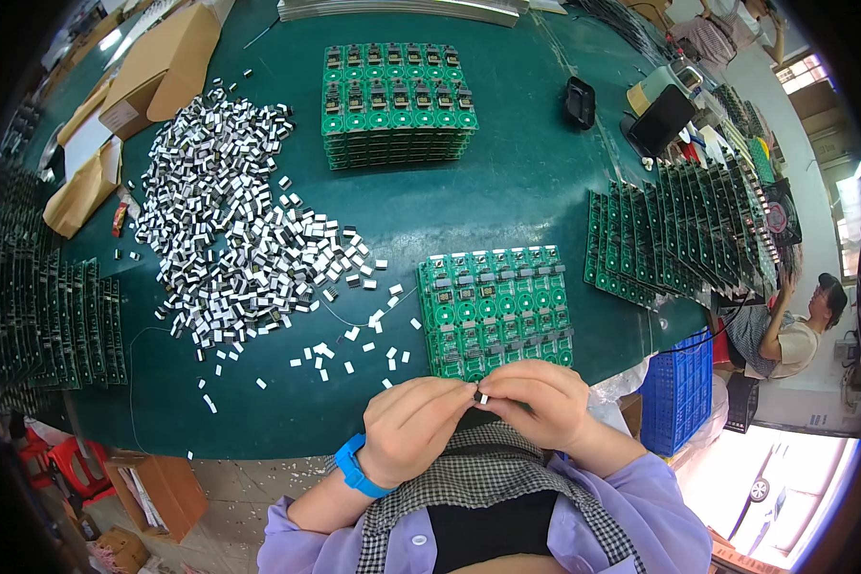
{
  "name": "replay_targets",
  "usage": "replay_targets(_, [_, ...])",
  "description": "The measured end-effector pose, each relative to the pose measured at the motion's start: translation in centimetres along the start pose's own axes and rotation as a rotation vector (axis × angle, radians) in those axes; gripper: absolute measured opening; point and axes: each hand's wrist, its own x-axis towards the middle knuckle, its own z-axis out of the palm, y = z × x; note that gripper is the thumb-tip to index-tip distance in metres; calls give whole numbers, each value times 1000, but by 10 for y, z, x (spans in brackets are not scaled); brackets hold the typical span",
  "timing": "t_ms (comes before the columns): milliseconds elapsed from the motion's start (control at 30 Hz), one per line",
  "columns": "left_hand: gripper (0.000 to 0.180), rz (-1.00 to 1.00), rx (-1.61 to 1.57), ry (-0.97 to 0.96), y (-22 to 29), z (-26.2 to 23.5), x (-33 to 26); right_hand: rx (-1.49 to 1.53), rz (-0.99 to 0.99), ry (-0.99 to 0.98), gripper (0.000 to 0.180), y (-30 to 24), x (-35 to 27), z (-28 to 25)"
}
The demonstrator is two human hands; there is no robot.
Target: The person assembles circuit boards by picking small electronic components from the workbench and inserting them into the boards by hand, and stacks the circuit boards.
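My left hand, with a blue watch on its wrist, and my right hand meet at the table's near edge. Between their fingertips they pinch a small black-and-white rectangular component. Just beyond my fingers lies a green circuit board panel with rows of round marks and small parts on it; my hands cover its near edge. To the left spreads a large pile of similar black-and-white components, with loose white pieces scattered between pile and panel.
A stack of circuit board panels stands at the far middle. More panels lean in rows at the right and left. Cardboard boxes lie far left. A blue crate stands beside the table; another person is at the right.
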Motion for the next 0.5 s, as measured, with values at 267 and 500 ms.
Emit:
replay_targets(267, [36,-119,549,-272,-28,-37,48,-390,149,10,18,53,24,-30])
replay_targets(500, [18,-87,689,-305,-53,-22,48,-523,-22,-137,21,58,36,-26])
